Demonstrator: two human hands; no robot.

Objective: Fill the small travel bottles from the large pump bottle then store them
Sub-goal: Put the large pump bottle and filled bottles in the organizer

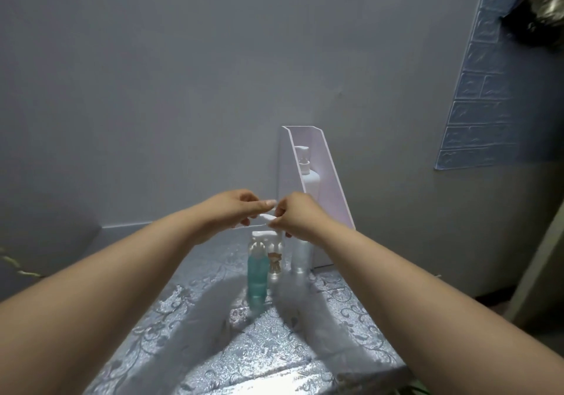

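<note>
Left hand [235, 209], right hand [300, 218] pinching white piece [268, 217], rack [333, 187] edge close behind

One head-worn wide-angle view, forward and down (near, just above the table [335, 333]) toward the wall [152, 89].

Both bare forearms reach forward, converging. The left hand [235, 210] and right hand [300, 216] meet fingertip to fingertip, fingers curled, each grip pinching a small white plastic piece [268, 218] between them.
</note>
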